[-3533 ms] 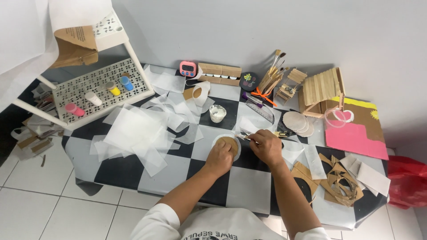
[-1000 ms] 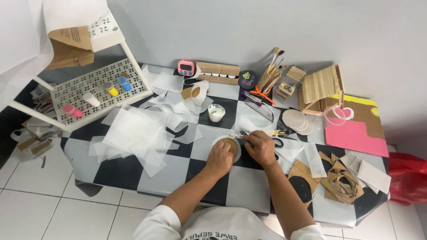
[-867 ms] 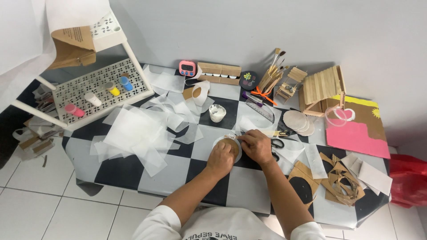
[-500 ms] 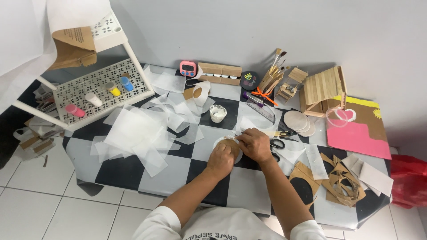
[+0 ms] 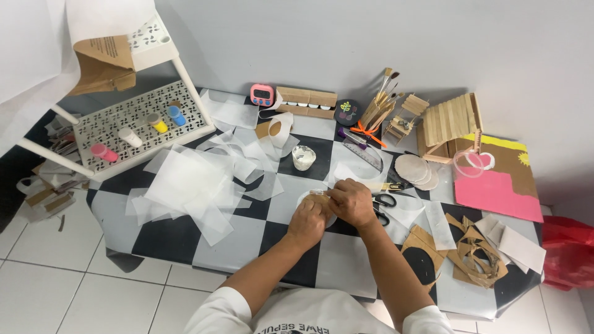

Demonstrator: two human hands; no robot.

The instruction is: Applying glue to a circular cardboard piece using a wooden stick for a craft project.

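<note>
At the far left a white rack [image 5: 133,120] with holes leans on the checkered table [image 5: 247,238]. Little paint bottles [image 5: 162,120] lie on it, pink, white, yellow and blue. Next to it is a messy pile of thin white paper sheets [image 5: 189,185]. A small white cup [image 5: 303,157] stands a bit further along, and a pink timer [image 5: 262,94] sits at the back by the wall.

In the middle, the person's left hand [image 5: 307,221] and right hand [image 5: 351,202] are close together, touching. Both hold a small round cardboard piece [image 5: 318,199] just above the table. The fingers of both hands are curled shut on it. Black scissors [image 5: 382,204] lie just beside the right hand.

Further right are paint brushes [image 5: 383,93], a stick house [image 5: 450,125], a pink sheet [image 5: 495,193] and brown cardboard scraps [image 5: 473,253].
</note>
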